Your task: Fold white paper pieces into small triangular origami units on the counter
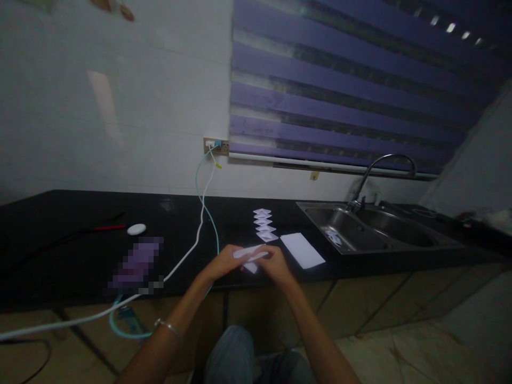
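Observation:
A partly folded piece of white paper [251, 253] is held between my two hands, just above the front edge of the black countertop. My left hand [224, 262] pinches its left end, and my right hand [275, 262] grips the right end with bent fingers. Behind my hands lies a row of several folded white paper pieces [264, 222], pointed at both sides. To the right of my right hand rests a flat stack of white paper [303, 250]. Parts of my fingers are hidden by the paper.
A steel double sink [320, 213] with a curved faucet [366, 178] is at the right, some white paper [333, 237] inside it. Left are a white oval object [136, 229], a blurred purple object [138, 261] and a red-ended item [110, 228]. A white cable [192, 246] crosses the countertop [80, 213].

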Demonstrator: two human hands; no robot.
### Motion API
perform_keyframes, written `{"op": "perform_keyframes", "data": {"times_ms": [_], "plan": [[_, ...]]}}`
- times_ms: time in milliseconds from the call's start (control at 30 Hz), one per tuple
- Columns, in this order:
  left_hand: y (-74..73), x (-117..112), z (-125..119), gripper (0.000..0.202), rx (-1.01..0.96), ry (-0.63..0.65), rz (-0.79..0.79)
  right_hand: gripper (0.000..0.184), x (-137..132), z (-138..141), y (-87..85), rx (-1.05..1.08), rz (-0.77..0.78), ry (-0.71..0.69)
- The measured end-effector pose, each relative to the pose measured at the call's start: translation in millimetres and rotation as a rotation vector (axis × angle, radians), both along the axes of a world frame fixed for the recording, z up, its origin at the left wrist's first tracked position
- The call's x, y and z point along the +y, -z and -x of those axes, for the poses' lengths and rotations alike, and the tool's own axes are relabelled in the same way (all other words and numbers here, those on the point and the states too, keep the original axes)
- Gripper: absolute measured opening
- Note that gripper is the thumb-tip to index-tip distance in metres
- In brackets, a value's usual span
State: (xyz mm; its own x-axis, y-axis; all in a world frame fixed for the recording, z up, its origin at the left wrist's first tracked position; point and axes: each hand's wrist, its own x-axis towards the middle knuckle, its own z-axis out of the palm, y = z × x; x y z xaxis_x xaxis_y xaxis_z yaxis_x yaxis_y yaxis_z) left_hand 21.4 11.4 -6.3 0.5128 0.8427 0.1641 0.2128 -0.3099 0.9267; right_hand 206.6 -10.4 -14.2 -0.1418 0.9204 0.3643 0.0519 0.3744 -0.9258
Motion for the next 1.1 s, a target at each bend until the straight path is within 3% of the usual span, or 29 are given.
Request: {"op": "perform_keyframes", "data": {"times_ms": [133, 300, 400, 567, 767, 1000, 1100], "plan": [[5.1, 2.5, 0.2, 0.047, 0.040, -0.054, -0.019, 0.024, -4.4, -3.2, -1.8, 0.025, -0.008, -0.046], [2.1, -2.2, -0.7, 0.045, 0.044, -0.099, -0.052, 0.060, -11.7, -10.3, -7.5, 0.137, 0.168, -0.181], [-0.4, -6.1, -1.9, 0.045, 0.063, -0.105, -0.062, 0.054, -11.5, -11.5, -9.1, 0.132, 0.201, -0.171], [1.9, -7.1, -2.8, 0.042, 0.071, -0.163, -0.119, 0.043, -4.0, -3.3, -1.6, -0.016, 0.145, 0.068], [5.7, -6.7, -0.8, 0.039, 0.064, -0.198, -0.124, 0.030, -0.9, -0.6, -1.3, -0.167, 0.040, 0.021], [-0.9, -7.8, 2.4, 0.042, -0.010, -0.033, -0.029, 0.030, -2.6, -9.6, -1.9, -0.013, 0.118, 0.063], [-0.7, -5.8, 3.5, 0.044, -0.019, -0.024, -0.006, 0.033, -3.0, -11.5, -1.4, 0.041, 0.147, 0.094]]}}
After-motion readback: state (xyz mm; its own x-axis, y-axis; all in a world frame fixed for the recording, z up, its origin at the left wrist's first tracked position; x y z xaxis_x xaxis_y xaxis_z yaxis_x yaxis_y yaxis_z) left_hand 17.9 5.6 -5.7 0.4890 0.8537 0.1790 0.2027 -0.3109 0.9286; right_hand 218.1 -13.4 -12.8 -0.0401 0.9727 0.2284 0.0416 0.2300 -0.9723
